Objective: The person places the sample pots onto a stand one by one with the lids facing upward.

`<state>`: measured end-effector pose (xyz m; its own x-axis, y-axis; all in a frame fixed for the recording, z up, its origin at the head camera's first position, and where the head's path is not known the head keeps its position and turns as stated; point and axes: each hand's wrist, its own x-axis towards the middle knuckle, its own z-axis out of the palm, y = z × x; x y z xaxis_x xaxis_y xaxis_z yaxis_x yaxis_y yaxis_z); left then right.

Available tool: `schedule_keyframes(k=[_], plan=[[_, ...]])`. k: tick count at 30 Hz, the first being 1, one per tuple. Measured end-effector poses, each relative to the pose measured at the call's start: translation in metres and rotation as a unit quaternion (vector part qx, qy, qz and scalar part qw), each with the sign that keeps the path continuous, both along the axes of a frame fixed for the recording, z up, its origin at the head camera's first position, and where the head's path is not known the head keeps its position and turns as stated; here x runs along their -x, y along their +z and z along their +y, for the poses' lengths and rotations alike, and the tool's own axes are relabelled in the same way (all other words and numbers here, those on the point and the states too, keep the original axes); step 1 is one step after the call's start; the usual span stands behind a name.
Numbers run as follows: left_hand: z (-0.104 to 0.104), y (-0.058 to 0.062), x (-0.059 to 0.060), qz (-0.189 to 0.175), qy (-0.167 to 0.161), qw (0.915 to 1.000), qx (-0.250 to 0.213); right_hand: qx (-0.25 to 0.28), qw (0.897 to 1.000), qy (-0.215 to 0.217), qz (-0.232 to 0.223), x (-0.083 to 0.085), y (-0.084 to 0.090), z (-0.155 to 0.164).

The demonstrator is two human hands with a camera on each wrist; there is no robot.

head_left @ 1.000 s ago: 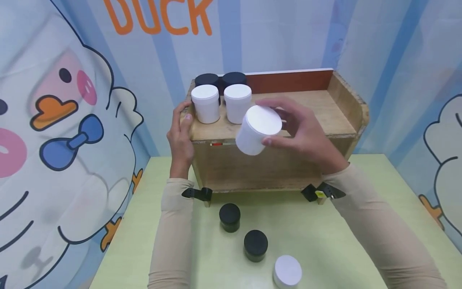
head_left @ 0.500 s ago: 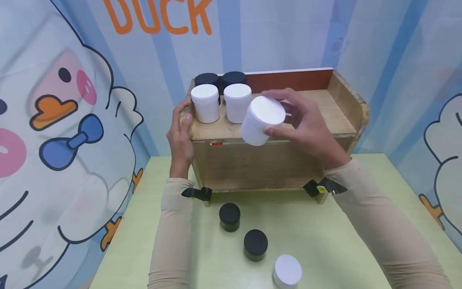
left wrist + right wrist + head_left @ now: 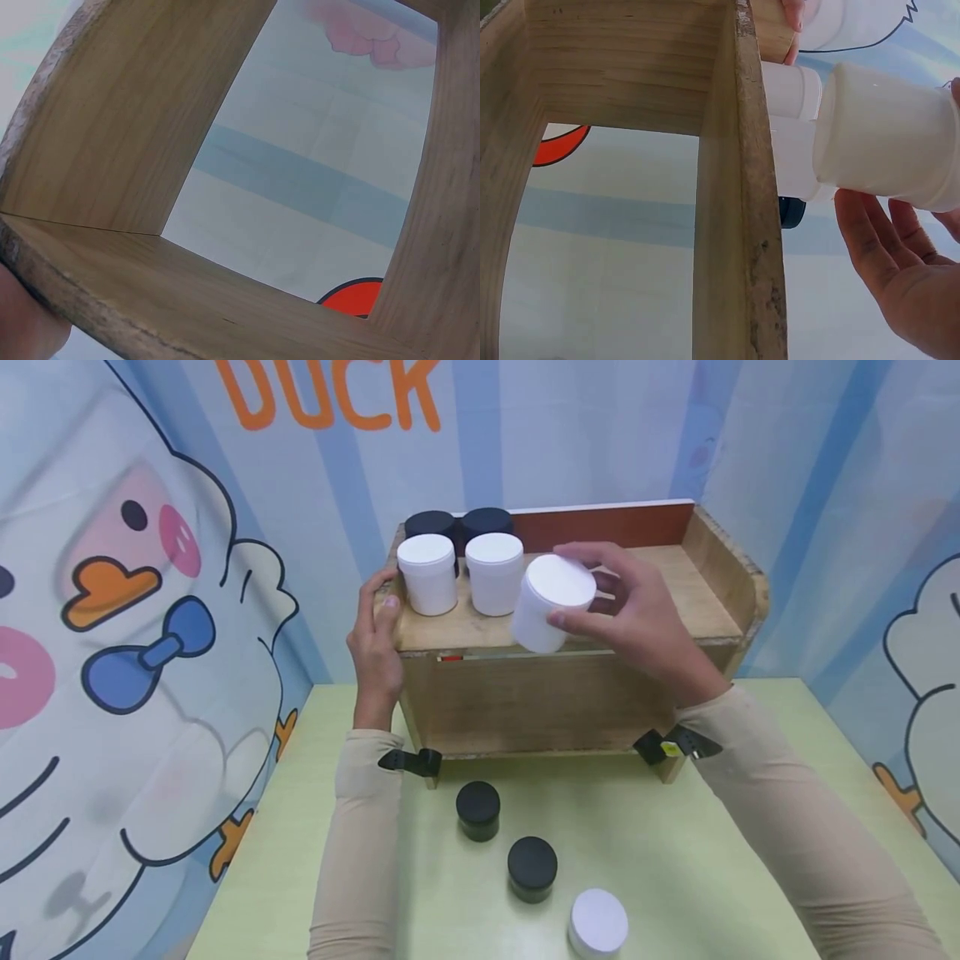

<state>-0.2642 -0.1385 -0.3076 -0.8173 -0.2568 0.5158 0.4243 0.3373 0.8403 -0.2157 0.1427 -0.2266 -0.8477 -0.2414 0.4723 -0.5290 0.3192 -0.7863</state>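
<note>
One white jar [image 3: 551, 602] sat tilted in the right hand [image 3: 637, 618], fingers curled round it, just over the shelf [image 3: 675, 597] edge; judging by this, setting it upright beside the two white jars [image 3: 459, 572] came next. Left hand [image 3: 377, 639] gripped the shelf's corner.

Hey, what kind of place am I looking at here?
Probably a staged indoor work booth, not a home: cartoon duck backdrop on the walls, a green table, and a small wooden shelf clamped to it with white and black jars.
</note>
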Motion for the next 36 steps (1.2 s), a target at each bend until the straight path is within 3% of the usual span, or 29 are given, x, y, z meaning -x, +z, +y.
schedule_keyframes(k=[15,36], plan=[[0.000,0.001,-0.001,-0.004,0.002,1.0000,0.000,-0.068,0.990,-0.124,-0.019,0.007,0.012,-0.004],[0.001,0.000,-0.001,-0.005,-0.001,1.0000,0.002,-0.140,0.974,-0.163,-0.076,0.027,0.022,-0.007]])
